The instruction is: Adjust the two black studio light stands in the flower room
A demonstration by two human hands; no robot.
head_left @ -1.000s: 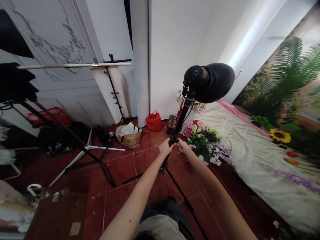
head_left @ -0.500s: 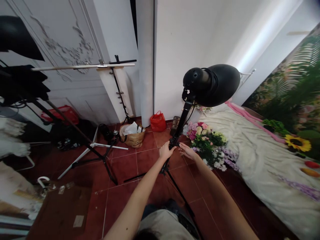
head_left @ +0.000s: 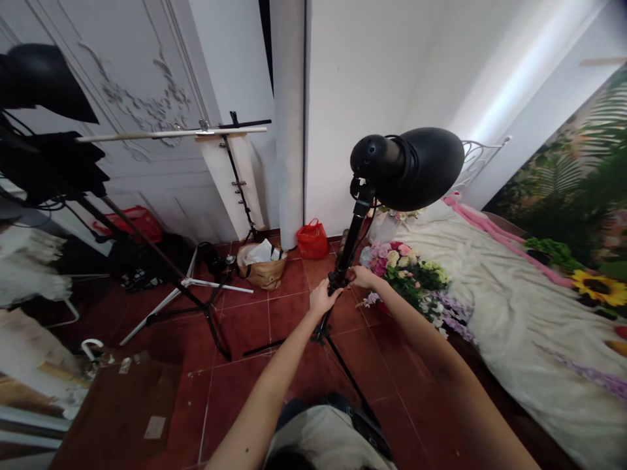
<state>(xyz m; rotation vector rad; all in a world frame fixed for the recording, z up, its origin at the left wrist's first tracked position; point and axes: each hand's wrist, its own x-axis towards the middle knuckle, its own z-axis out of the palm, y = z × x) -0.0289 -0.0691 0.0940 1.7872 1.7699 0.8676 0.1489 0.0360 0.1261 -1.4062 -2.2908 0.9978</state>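
A black studio lamp (head_left: 421, 168) with a round dark hood tops a black light stand (head_left: 349, 243) directly in front of me. My left hand (head_left: 323, 297) is wrapped round the stand's pole just under a clamp. On the right side of the same pole, my right hand (head_left: 361, 277) has its fingers closed at the clamp's knob, which they mostly hide. The stand's legs spread on the red tiled floor below my hands.
Flowers (head_left: 401, 267) lie right of the stand, beside a bed with a cream cover (head_left: 509, 326). A red bag (head_left: 312, 240) and a woven basket (head_left: 262, 266) sit by the wall. More stands and a cardboard box (head_left: 132, 398) are at left.
My right hand has moved in from beside the pole and closed at the clamp. The lamp has shifted slightly left in view. My left hand keeps its hold.
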